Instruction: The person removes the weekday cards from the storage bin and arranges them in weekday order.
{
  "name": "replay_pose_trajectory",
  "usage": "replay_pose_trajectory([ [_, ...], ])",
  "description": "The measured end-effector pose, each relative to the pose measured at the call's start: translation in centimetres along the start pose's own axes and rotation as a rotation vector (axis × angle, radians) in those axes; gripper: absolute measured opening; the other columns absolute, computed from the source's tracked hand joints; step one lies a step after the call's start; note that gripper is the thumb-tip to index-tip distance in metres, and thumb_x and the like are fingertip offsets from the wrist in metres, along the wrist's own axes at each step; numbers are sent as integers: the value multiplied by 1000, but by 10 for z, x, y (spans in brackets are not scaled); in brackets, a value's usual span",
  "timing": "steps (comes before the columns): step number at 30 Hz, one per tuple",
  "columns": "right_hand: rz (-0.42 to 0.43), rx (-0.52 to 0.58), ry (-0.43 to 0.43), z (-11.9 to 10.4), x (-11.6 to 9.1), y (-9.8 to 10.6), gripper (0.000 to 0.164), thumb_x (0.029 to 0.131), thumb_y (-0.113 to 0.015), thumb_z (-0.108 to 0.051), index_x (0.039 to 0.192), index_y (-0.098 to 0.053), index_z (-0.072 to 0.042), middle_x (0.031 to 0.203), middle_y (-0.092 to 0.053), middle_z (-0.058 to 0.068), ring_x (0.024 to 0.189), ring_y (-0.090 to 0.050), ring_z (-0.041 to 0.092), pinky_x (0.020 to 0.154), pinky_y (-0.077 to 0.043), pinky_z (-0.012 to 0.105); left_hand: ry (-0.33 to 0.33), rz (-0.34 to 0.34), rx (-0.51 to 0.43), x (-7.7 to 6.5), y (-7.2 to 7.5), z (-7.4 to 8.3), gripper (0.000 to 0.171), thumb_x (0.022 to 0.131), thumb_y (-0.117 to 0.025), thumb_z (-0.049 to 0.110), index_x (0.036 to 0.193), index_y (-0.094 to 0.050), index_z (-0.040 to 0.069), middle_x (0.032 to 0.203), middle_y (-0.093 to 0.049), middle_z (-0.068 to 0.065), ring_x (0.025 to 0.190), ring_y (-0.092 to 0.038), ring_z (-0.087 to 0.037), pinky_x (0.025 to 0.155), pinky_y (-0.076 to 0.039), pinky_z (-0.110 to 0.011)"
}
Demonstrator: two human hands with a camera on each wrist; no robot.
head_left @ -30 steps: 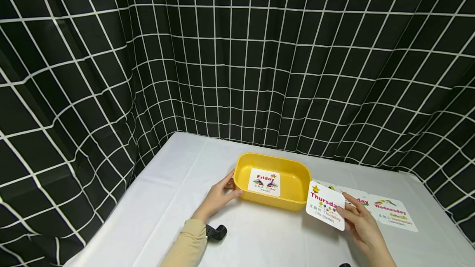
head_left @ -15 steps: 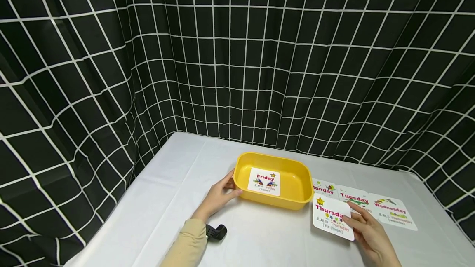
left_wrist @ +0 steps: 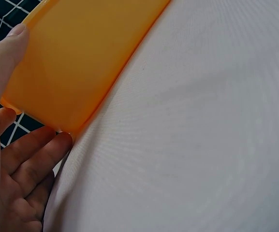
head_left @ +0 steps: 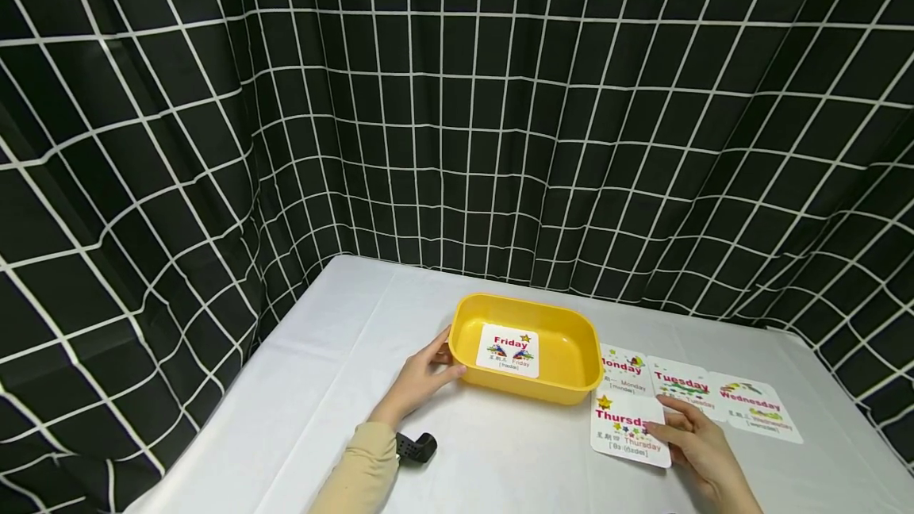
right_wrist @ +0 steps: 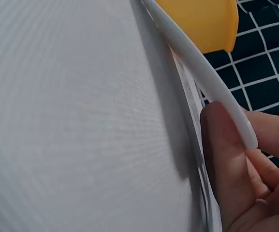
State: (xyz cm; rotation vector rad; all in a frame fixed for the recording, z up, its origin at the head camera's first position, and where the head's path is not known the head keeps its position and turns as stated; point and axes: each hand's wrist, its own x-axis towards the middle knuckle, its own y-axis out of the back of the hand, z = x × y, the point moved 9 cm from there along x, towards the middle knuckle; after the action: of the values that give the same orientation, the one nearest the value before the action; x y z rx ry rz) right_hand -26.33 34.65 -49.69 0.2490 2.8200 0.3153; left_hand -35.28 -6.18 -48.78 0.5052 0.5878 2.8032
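My left hand (head_left: 417, 381) holds the left end of a yellow plastic tub (head_left: 528, 393), the thumb on its front wall and the fingers at the end wall. Inside the tub lies a white card reading Friday (head_left: 508, 350). Between thumb and fingers, my right hand (head_left: 696, 446) pinches the right edge of a Thursday card (head_left: 621, 443). This card is low over the table, its top edge at the Monday card (head_left: 623, 371). In the right wrist view the pinched card (right_wrist: 202, 72) appears edge-on and tilted, its far end down near the cloth.
A Tuesday card (head_left: 681, 381) and a Wednesday card (head_left: 758, 409) lie in a row to the right of the Monday card. White cloth covers the table (head_left: 514, 466). A black curtain with white grid lines (head_left: 457, 117) stands behind and around it.
My right hand has brought the Thursday card down from beside the tub's right end, first right and toward me, then back left below the Monday card. Left hand and tub stay nearly still.
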Motion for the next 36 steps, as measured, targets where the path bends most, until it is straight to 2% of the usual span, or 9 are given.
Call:
replay_pose_trajectory([
  [6,86,-315,116,-11,2,6,74,73,-77,-16,131,-39,8,84,-53,6,68,-47,13,55,-42,25,4,2,13,0,0,1,78,81,-67,46,146,-30,24,117,-61,0,99,-57,-12,99,-31,-49],
  [10,119,-425,160,-17,1,6,71,71,-78,-15,127,-43,10,82,-55,7,67,-47,14,52,-40,24,7,2,20,0,0,0,79,81,-67,47,146,-30,24,117,-61,-1,99,-56,-12,99,-32,-48],
  [16,144,-520,181,-21,2,4,64,71,-77,-13,123,-47,10,81,-51,7,63,-46,16,48,-40,24,2,2,18,0,0,1,79,81,-67,46,146,-30,23,117,-61,-1,98,-57,-12,99,-32,-48],
  [21,142,-597,174,-20,3,4,66,71,-77,-17,122,-47,13,81,-50,8,68,-45,19,53,-36,27,3,-4,12,0,0,2,79,81,-67,46,146,-30,23,117,-61,-1,98,-57,-11,99,-31,-47],
  [30,130,-599,184,-19,4,1,63,72,-77,-13,120,-48,14,79,-48,8,64,-44,18,48,-38,24,17,-10,14,2,-1,-2,80,80,-67,49,146,-29,28,116,-61,3,98,-56,-7,101,-30,-46],
  [36,127,-615,168,-20,5,-1,63,73,-76,-13,121,-47,15,80,-48,9,69,-44,20,52,-36,26,12,-8,16,2,-2,-4,80,80,-67,49,146,-29,27,115,-61,2,97,-56,-7,100,-31,-45],
])
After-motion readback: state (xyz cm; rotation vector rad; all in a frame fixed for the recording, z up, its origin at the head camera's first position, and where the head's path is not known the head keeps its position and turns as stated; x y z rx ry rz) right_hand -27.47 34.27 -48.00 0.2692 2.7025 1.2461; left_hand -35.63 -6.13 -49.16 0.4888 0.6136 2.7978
